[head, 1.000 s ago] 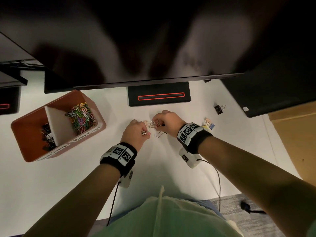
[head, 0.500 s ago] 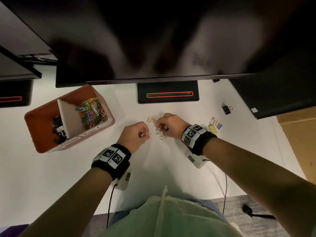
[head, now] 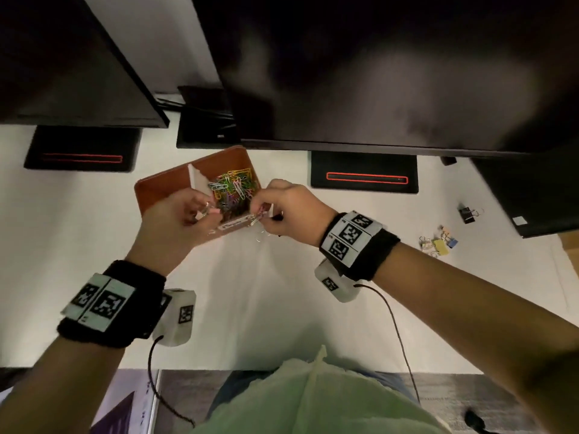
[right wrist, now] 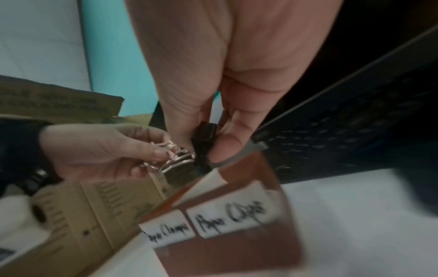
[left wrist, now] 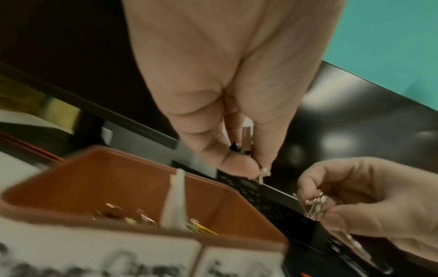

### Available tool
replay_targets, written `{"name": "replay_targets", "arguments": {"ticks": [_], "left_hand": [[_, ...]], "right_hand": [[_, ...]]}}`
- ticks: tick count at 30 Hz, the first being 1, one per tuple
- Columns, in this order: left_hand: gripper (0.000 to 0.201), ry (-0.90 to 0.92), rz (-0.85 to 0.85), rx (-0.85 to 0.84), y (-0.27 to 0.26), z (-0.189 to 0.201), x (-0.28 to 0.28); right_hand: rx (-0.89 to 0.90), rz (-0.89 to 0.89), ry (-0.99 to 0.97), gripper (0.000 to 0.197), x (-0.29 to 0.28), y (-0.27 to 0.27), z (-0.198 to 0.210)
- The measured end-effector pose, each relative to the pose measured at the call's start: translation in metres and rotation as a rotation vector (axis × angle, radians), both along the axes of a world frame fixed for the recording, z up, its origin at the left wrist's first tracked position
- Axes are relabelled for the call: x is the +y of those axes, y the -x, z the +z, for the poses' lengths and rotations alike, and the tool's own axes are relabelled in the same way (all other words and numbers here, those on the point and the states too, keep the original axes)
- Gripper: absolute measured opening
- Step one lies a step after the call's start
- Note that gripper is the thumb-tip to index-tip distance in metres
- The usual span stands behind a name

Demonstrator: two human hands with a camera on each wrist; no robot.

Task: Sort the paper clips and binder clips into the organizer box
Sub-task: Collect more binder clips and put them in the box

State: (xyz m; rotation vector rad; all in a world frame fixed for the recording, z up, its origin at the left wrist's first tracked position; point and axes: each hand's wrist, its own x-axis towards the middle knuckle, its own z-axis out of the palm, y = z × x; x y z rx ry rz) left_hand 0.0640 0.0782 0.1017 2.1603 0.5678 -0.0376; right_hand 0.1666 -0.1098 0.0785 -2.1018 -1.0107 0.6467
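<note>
Both hands hover over the near rim of the box [head: 241, 158], each closed on a small load. The left hand [head: 175, 227] pinches a few clips [head: 206, 209] between thumb and fingertips above the divider [head: 197, 180]. The right hand [head: 286, 214] grips a black binder clip [right wrist: 203, 142] with its wire handles, plus what look like loose wire clips dangling below; motion blur keeps me from counting them. These pieces are light, stiff and slick, so I judge a pinch across the binder clip's flat body safer than one on the springy handles, and thin wire clips can slide out of a loose hold. The box has two labelled cells: coloured paper clips [head: 233, 189] fill the cell right of the divider, and the cell to its left is largely hidden behind the left hand. A monitor edge [head: 344, 145] overhangs just beyond the box, limiting lift. More binder clips [head: 438, 242] lie well to the right of the box on the desk [head: 282, 308], with open room between.
</note>
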Motion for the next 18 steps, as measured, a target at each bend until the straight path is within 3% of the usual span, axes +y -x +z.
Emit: {"name": "replay_targets", "arguments": {"ticks": [4,7,10,13,18], "left_hand": [[0.012,0.087,0.188,0.046,0.008,-0.002,0.056],[0.040,0.297,0.226,0.144,0.007,-0.009,0.076],[0.058,0.354,0.208,0.184,0.009,-0.007,0.084],[0.046,0.304,0.162,0.088,0.013,0.005,0.078],[0.022,0.039,0.010,-0.187,0.007,0.020,0.031]], "right_hand": [[-0.044,0.036,-0.041,0.016,0.082,0.015,0.014],[-0.016,-0.001,0.003,0.016,0.128,0.025,0.012],[-0.007,-0.016,0.080,0.036,0.152,0.029,0.007],[0.072,-0.031,0.039,0.044,0.146,0.030,0.010],[0.067,-0.083,-0.065,0.023,0.072,0.023,0.001]]}}
